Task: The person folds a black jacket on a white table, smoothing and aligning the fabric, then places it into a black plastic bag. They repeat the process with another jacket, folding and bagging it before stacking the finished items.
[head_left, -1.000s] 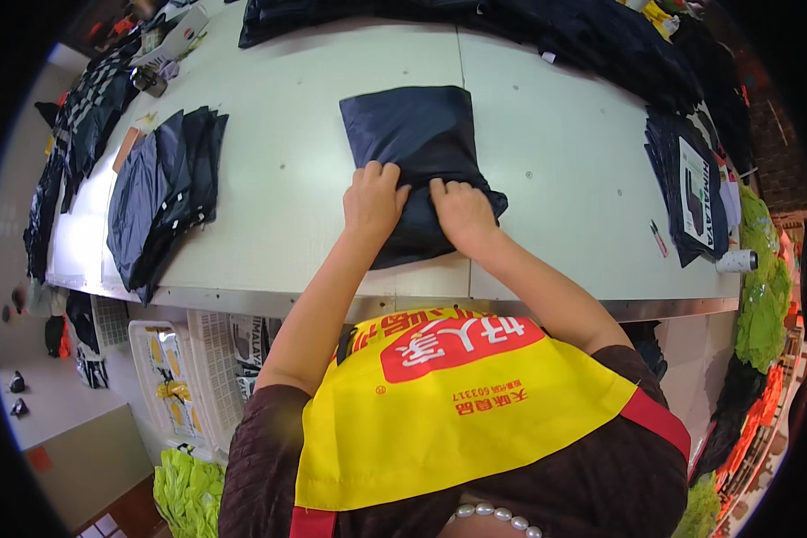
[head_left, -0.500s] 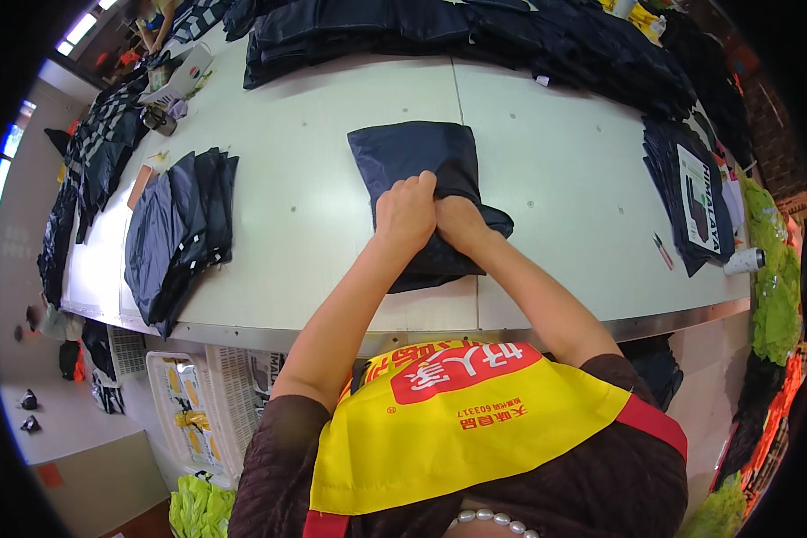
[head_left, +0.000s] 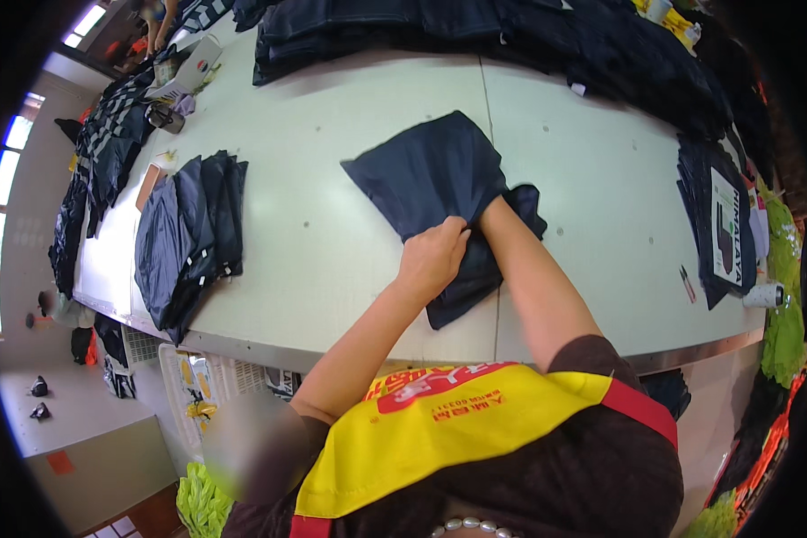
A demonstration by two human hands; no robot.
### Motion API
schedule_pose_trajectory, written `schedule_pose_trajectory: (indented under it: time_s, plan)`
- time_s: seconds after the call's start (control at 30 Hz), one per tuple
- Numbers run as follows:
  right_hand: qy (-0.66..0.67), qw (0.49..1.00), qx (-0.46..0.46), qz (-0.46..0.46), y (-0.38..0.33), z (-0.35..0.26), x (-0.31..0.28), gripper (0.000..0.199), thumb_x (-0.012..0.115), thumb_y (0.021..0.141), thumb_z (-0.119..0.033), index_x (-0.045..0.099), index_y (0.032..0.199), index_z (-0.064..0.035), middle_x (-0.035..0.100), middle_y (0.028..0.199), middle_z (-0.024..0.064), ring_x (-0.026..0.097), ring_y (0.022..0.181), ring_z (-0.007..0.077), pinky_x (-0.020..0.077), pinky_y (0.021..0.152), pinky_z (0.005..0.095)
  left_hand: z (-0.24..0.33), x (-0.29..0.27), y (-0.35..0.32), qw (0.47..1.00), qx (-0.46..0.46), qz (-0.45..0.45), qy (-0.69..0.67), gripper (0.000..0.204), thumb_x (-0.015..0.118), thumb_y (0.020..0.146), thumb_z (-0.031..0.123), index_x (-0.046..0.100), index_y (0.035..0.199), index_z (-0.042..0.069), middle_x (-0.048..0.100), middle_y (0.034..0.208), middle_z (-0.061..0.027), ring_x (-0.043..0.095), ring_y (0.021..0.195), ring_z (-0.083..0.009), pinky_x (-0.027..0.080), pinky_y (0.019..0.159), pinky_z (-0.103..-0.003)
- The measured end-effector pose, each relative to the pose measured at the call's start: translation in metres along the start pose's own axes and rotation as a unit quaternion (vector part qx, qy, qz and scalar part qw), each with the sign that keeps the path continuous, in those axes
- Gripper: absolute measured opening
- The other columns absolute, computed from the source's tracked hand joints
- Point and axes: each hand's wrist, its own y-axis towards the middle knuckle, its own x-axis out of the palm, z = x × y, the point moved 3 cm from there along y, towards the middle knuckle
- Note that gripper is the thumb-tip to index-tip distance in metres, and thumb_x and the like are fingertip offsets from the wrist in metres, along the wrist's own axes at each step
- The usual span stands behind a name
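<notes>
Dark navy garment (head_left: 430,179) lies spread on the pale worktop (head_left: 332,260), about midway along it and reaching down toward the near edge where the person stands. Its upper part is a flat, angled panel pointing toward the far edge; its lower part is bunched and hangs in a strip toward the near edge. The left hand (head_left: 432,260) is closed on the cloth, fingers curled over a fold at the garment's lower middle. The right hand (head_left: 491,208) is pushed in under the fabric beside it, so only the wrist and forearm show, and I cannot tell whether it is open or gripping. The two hands are close together, almost touching.

Toward the left end of the worktop sits a stack of folded dark garments (head_left: 188,238), well apart from the hands. Along the far edge runs a long heap of dark clothing (head_left: 475,36). Near the right end lies another folded dark garment with a white label (head_left: 722,224), and just beside it, at the near edge, a small white cup (head_left: 764,296). The person wears a yellow apron (head_left: 448,430) over a dark top.
</notes>
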Motion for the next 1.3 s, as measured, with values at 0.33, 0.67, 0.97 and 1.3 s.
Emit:
schedule_pose_trajectory:
  time_s: [0.33,0.67,0.97,1.3]
  plan:
    - [-0.067,0.988,0.05,-0.129,-0.049,-0.056,0.04,0.036,0.047,0.088,-0.036,0.059,0.106,-0.0074,0.058,0.115,0.0125,0.053,0.107,0.025,0.0385,0.094,0.0358,-0.015,0.004,0.002,0.995,0.081,-0.007,0.059,0.005,0.057,0.078,0.008,0.052,0.08,0.008,0.058,0.066,-0.0095,0.057,0.055,-0.0305,0.045,0.048,-0.039]
    - [0.146,0.982,0.001,-0.117,-0.076,-0.041,0.029,0.039,0.047,0.088,-0.037,0.059,0.108,-0.0063,0.059,0.113,0.0133,0.054,0.107,0.0259,0.0397,0.092,0.0361,-0.007,-0.036,-0.056,0.994,-0.007,0.007,0.109,0.053,0.056,0.071,0.0,0.05,0.124,0.006,0.051,0.114,-0.0174,0.048,0.108,-0.035,0.038,0.092,-0.043]
    - [0.188,0.966,-0.083,-0.155,-0.124,-0.004,0.009,0.032,0.051,0.088,-0.034,0.064,0.101,-0.008,0.066,0.094,0.011,0.061,0.086,0.0302,0.049,0.075,0.0374,-0.099,-0.02,-0.091,0.97,-0.166,0.018,0.178,0.07,0.069,0.075,0.021,0.037,0.138,0.026,0.039,0.136,-0.0166,0.035,0.128,-0.0341,0.034,0.096,-0.05]
    - [-0.093,0.959,-0.251,-0.098,-0.162,-0.063,-0.014,0.08,0.073,0.063,-0.024,0.038,0.135,-0.0129,0.051,0.117,0.0156,0.053,0.099,0.0284,0.0422,0.081,0.039,-0.083,-0.055,-0.079,0.974,-0.147,0.171,0.003,0.044,0.073,0.073,0.019,0.06,0.114,0.007,0.061,0.108,-0.0144,0.058,0.098,-0.0294,0.046,0.084,-0.035]
